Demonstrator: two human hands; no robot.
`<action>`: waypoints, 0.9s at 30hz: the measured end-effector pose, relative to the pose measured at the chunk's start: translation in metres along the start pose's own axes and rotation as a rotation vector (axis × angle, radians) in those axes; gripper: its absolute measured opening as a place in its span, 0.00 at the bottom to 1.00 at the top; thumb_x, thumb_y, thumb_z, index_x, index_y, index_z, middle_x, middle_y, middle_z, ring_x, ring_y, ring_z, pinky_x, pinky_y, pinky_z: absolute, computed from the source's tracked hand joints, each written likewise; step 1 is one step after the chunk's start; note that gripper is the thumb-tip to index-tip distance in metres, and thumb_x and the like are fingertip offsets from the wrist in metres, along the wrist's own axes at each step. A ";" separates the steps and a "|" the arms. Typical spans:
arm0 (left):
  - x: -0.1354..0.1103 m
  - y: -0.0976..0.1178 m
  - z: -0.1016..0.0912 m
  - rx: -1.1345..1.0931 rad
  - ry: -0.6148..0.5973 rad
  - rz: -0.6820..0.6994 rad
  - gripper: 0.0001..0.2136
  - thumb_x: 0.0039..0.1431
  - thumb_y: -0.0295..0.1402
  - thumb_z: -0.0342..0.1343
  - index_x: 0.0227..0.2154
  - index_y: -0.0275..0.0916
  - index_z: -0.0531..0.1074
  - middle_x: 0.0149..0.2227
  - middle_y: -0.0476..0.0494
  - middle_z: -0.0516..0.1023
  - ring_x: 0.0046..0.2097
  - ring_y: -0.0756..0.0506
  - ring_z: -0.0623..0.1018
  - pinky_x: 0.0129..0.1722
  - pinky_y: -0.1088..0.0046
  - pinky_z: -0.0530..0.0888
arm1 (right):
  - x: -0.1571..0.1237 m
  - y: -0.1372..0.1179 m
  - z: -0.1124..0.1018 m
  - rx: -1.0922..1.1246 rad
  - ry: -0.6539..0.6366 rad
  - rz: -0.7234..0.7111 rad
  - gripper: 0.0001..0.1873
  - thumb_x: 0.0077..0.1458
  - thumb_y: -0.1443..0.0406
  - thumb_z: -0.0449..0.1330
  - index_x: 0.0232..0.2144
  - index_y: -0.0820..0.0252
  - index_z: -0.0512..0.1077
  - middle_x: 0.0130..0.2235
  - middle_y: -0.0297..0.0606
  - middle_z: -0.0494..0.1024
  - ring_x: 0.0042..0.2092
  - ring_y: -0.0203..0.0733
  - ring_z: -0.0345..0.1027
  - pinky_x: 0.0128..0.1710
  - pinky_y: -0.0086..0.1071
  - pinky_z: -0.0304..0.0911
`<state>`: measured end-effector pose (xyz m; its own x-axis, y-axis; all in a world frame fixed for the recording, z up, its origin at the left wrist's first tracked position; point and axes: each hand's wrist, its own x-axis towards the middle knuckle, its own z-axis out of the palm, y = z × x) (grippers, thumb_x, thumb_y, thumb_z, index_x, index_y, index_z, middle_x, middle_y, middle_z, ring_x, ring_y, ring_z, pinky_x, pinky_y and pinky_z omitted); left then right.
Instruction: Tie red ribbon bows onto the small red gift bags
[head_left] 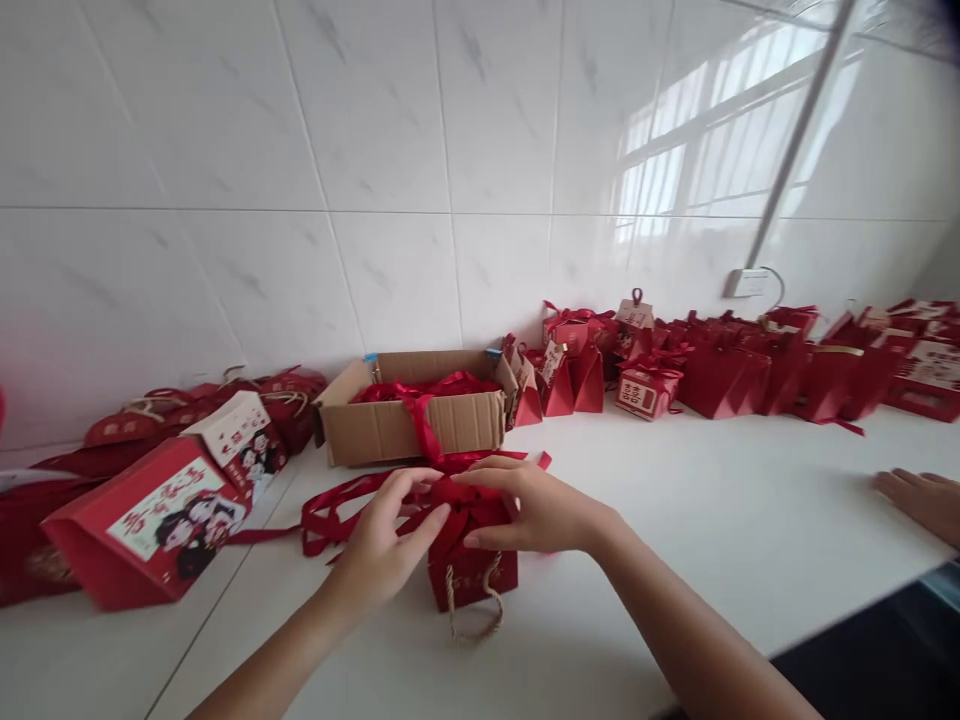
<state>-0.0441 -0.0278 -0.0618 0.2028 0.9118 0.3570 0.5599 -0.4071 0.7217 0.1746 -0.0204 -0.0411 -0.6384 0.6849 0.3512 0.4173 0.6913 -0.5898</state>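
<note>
A small red gift box (472,575) with a rope handle (471,612) stands on the white counter (675,520) in front of me. My left hand (382,545) and my right hand (525,505) meet over its top, both pinching a red ribbon (337,510) that loops away to the left. My fingers are curled tight round the ribbon at the box's top.
An open cardboard box (412,420) with red ribbons stands behind. Larger printed red boxes (150,520) lie at the left. Several finished red gift boxes (720,375) line the tiled wall at the right. Another person's hand (919,500) rests at the right edge.
</note>
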 end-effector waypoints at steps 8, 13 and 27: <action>0.001 -0.001 0.008 0.013 -0.004 0.048 0.11 0.56 0.35 0.55 0.42 0.43 0.67 0.45 0.44 0.73 0.49 0.44 0.72 0.49 0.65 0.71 | -0.002 0.013 0.013 0.053 0.076 0.010 0.27 0.53 0.63 0.62 0.56 0.53 0.66 0.52 0.40 0.73 0.52 0.44 0.66 0.49 0.37 0.65; 0.002 -0.001 0.010 0.004 -0.007 0.040 0.12 0.55 0.33 0.55 0.43 0.43 0.67 0.46 0.44 0.71 0.50 0.44 0.71 0.50 0.65 0.70 | -0.002 0.011 0.020 0.058 0.108 -0.010 0.25 0.52 0.68 0.61 0.54 0.55 0.69 0.48 0.41 0.74 0.48 0.44 0.68 0.47 0.37 0.66; 0.011 0.001 -0.005 -0.158 -0.216 -0.360 0.21 0.45 0.46 0.63 0.33 0.41 0.59 0.33 0.51 0.66 0.35 0.48 0.70 0.35 0.71 0.68 | -0.013 0.038 -0.004 0.162 0.003 0.302 0.20 0.54 0.49 0.58 0.27 0.59 0.68 0.31 0.36 0.73 0.32 0.38 0.65 0.30 0.32 0.60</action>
<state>-0.0457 -0.0182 -0.0544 0.1899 0.9804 -0.0529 0.4996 -0.0501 0.8648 0.2011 -0.0023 -0.0651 -0.4997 0.8539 0.1456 0.4786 0.4123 -0.7752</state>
